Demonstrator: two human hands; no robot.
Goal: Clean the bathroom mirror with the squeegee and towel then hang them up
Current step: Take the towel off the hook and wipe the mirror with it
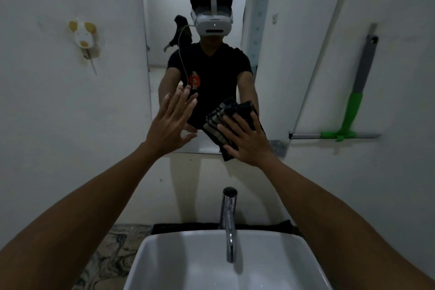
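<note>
Towel [220, 122] stage, I'd say. My right hand [249, 141] lies flat w/ fingers spread, pressing the dark folded towel onto the lower part of the mirror [164, 30], near its bottom edge. Left hand [170, 122] is released, palm open, holding nothing, at or close to the glass; can't tell if touching. Squeegee [353, 106] already hangs on the wall at right, well apart from both hands. Left to do, by my guess: finish wiping, then hang towel.
</note>
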